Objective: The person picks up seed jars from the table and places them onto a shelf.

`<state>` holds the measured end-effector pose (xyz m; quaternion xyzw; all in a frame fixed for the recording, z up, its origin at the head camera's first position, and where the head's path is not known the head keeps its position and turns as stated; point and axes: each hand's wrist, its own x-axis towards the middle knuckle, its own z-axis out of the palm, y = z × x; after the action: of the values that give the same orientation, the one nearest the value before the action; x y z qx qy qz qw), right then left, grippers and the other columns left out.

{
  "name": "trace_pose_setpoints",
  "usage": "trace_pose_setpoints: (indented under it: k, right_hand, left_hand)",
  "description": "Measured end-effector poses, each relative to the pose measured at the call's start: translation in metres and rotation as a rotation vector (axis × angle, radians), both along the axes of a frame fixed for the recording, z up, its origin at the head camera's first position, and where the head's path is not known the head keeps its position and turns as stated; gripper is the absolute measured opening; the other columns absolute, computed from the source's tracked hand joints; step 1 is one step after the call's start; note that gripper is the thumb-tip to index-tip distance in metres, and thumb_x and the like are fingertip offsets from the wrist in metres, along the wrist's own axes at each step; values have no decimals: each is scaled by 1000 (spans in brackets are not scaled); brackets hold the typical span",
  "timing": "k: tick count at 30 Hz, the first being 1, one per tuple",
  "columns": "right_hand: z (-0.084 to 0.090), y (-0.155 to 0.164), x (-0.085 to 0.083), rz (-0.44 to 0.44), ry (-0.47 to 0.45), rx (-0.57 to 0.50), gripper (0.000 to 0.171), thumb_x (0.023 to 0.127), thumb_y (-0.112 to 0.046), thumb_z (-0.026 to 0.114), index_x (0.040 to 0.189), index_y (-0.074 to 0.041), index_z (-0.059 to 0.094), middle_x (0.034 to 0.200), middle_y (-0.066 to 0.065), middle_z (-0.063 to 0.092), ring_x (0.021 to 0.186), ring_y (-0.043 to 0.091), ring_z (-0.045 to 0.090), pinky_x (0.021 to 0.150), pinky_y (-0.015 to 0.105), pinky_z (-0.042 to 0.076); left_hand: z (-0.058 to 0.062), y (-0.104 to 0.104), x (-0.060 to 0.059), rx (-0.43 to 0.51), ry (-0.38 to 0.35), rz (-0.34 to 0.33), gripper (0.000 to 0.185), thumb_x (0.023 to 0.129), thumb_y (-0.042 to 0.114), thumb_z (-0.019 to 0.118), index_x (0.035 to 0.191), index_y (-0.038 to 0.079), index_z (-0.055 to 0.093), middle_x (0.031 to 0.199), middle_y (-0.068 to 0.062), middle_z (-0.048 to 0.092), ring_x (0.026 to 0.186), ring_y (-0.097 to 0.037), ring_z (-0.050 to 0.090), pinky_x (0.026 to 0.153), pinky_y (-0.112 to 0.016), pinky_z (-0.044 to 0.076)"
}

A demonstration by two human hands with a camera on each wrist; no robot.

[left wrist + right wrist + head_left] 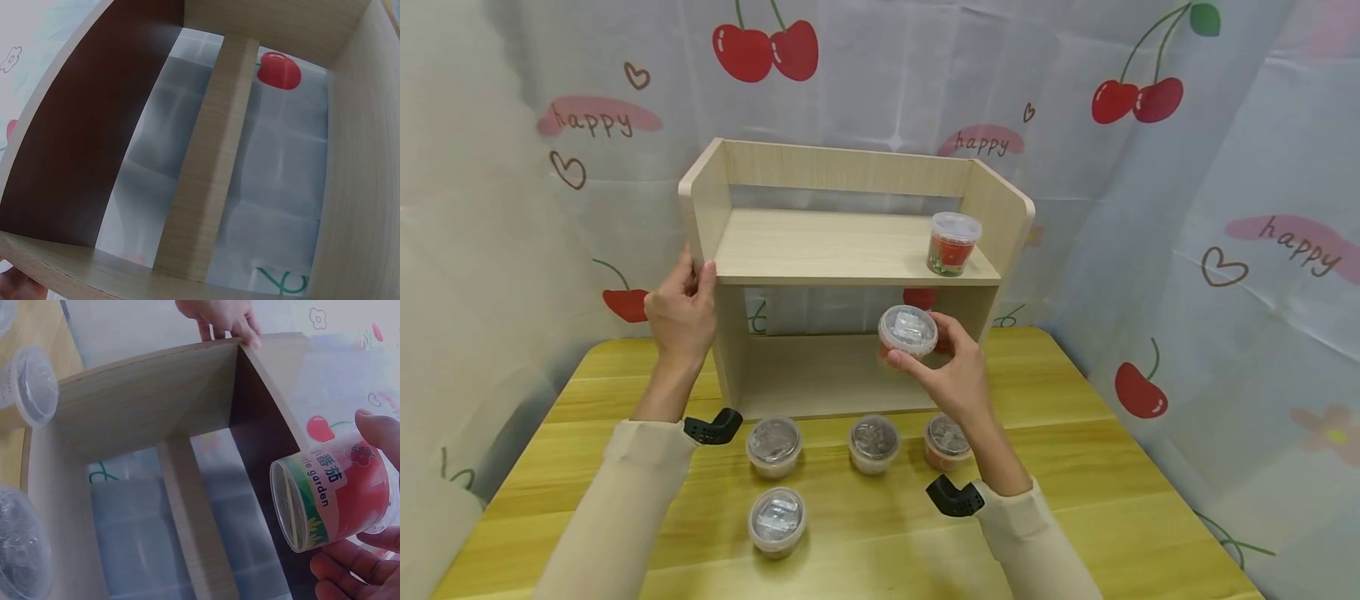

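Pale cherry-printed curtains (pixel 880 83) surround a yellow wood-grain table (pixel 1075 467), on which a two-tier shelf (pixel 820 242) stands. The left hand (pixel 683 321) grips its left side panel; the right hand (pixel 951 371) holds a lidded cup (pixel 908 327) before the lower opening. Four similar cups (pixel 874 444) sit on the table, another (pixel 953 243) on the upper tier.

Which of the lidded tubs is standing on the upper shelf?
The red-labelled tub near the right end of the upper shelf; the right hand holds another tub, and the other four tubs stand on the table.
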<state>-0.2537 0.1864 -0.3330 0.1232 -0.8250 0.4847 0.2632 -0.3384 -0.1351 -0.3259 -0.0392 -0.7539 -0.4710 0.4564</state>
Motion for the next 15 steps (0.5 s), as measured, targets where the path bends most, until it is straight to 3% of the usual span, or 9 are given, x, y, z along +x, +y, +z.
trace_pose_setpoints:
  k: [15]
  right_hand:
    - [31, -8, -17, -34, 20, -57, 63, 76, -32, 87, 128, -7, 61, 101, 10, 66, 89, 25, 62, 80, 42, 51]
  left_hand:
    - [-1, 0, -1, -3, 26, 0, 40, 99, 24, 61, 137, 10, 60, 111, -17, 71, 94, -32, 71, 73, -1, 39]
